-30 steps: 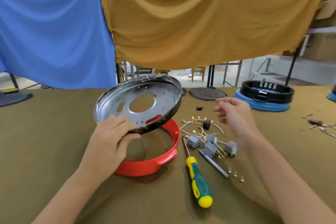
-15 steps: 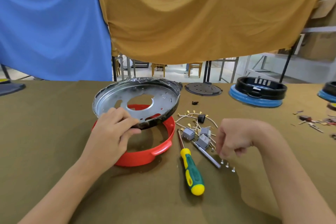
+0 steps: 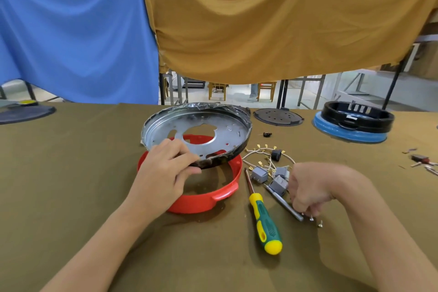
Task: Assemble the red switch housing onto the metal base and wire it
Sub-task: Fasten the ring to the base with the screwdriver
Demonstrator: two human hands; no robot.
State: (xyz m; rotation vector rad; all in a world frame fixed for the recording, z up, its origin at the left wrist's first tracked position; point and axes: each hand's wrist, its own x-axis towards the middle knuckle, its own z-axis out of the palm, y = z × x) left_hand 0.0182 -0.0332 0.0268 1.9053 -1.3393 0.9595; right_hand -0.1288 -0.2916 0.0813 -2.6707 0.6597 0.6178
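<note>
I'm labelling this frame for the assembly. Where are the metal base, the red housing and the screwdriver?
metal base (image 3: 225, 136): head view, on its flat silver inner face.
red housing (image 3: 203, 204): head view, on its near outer wall.
screwdriver (image 3: 266, 223): head view, on its green and yellow handle.

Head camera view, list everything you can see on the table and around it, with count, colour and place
metal base: one, silver, tilted above the red housing
red housing: one, red, table centre
screwdriver: one, green and yellow, right of the housing
switches: three showing, grey, beside the screwdriver tip
wires: a bundle, whitish with brass ends, behind the switches
screws: two clearly showing, silver, under the right hand
black ring on blue disc: one, far right
cloths: two, blue and mustard, hanging behind
left hand: grips the base rim
right hand: curled, fingertips at the screws
</note>
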